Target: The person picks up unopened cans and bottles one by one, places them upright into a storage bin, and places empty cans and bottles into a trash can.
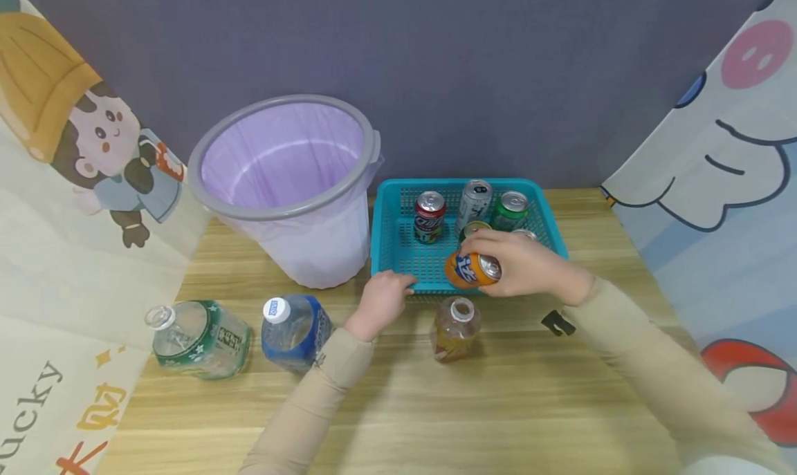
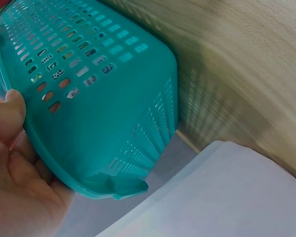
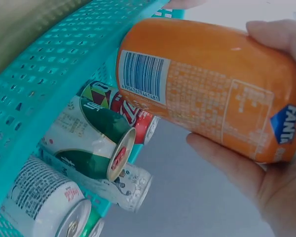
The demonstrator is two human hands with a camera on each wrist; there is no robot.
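Note:
My right hand (image 1: 521, 262) grips an orange Fanta can (image 1: 468, 270), tilted on its side just above the front part of a teal plastic basket (image 1: 386, 219). In the right wrist view the can (image 3: 202, 89) shows its barcode, with fingers and thumb around it. My left hand (image 1: 384, 301) pinches the basket's front rim near its left corner; the left wrist view shows the thumb (image 2: 15, 106) over that rim. Several cans stand in the basket: a dark red one (image 1: 429, 218), a silver one (image 1: 475, 202), a green one (image 1: 510, 211) and a green-and-white one (image 3: 96, 138).
A bin (image 1: 324, 247) with a purple liner stands left of the basket. Along the front are a green-labelled bottle (image 1: 202, 340), a blue-labelled bottle (image 1: 295, 333) and an uncapped bottle (image 1: 456, 330). A small black object (image 1: 557, 323) lies near my right forearm.

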